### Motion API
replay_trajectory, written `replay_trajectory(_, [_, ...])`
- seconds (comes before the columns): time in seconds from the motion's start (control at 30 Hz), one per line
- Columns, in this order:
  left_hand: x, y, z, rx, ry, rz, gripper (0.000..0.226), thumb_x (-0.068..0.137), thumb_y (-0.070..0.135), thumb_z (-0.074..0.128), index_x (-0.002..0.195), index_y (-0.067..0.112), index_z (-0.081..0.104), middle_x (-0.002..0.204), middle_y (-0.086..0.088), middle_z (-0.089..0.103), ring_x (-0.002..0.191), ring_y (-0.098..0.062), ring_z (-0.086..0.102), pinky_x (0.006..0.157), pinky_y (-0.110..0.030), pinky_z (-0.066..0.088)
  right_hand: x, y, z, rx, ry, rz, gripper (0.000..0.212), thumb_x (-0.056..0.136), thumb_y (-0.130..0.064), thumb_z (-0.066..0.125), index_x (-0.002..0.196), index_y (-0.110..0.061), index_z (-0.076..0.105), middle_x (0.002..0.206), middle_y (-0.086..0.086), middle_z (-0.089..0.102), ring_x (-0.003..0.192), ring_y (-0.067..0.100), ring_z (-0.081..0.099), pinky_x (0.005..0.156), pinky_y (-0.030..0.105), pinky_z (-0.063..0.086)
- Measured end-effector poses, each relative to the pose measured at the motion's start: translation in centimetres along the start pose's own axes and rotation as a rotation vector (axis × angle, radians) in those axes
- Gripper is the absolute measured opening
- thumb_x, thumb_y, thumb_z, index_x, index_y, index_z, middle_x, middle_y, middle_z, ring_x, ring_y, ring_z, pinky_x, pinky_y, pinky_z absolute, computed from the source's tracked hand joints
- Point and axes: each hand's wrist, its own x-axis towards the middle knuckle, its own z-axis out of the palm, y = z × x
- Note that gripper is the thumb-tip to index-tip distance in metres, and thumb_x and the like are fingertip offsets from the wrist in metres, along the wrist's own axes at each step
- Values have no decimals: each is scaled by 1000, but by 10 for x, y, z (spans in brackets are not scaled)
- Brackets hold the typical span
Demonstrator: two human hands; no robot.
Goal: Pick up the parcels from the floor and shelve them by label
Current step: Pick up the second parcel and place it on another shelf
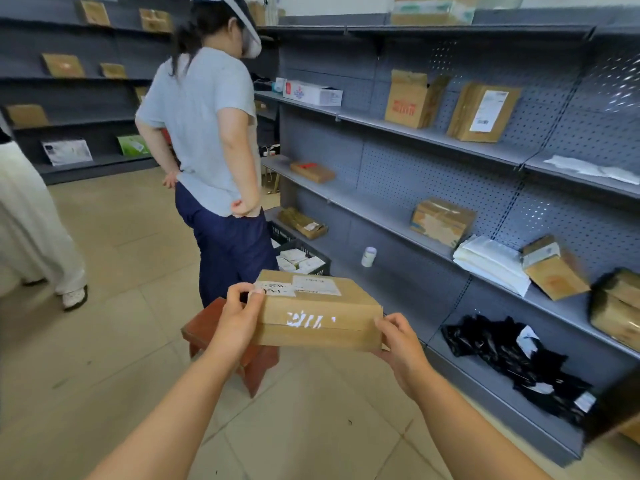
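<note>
**Flat carton held at both ends, ready for the shelves**

The grey shelving (398,216) runs along the right wall, its tiers already carrying scattered boxes, white mailers and a heap of black bags (512,362). Another person (207,140) stands at its far end, with a red stool (204,327) on the tiled floor between.

The cardboard parcel (318,313) is off the floor, held level in front of the chest, label (315,285) facing up. It looks stiff and boxy, with taped, slightly slick faces, and seems light to moderate, judging by the relaxed wrists.

The left hand (239,318) clamps the left end, thumb curled over the top edge beside the label. The right hand (403,344) cups the near right corner, fingers underneath. End-to-end support suits it; the corners give the firmest purchase.
</note>
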Motion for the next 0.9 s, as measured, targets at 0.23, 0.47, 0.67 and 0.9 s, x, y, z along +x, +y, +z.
replay_trajectory(0.23, [-19,10,13,-49,-20,14,17,92,28,43,109,27,42,101,1,51,83,-6,46,63,-26,35,2,-5,-5,-20,135,50,48,71,-60,55,78,-15,39,81,4,41,78,22,40,82,44,46])
replay_trajectory(0.47, [-33,14,23,-130,-37,24,52,89,11,44,134,33,28,101,0,49,87,-8,51,67,-22,37,4,-19,-21,58,58,60,31,82,-26,64,89,-13,37,84,2,42,81,20,42,78,38,34])
replay_trajectory(0.67, [-41,8,28,-114,-73,30,63,86,-1,41,138,32,27,112,-5,53,89,-9,54,68,-20,38,0,-21,-41,-5,-80,80,39,83,-10,60,118,-10,42,100,4,56,82,19,55,73,34,43])
replay_trajectory(0.9, [-41,6,43,26,-133,81,76,85,-2,48,143,34,15,124,-3,54,107,-17,54,74,-21,42,-5,-33,-74,-13,-123,48,67,76,-4,70,131,-24,38,116,3,58,100,25,61,86,45,53])
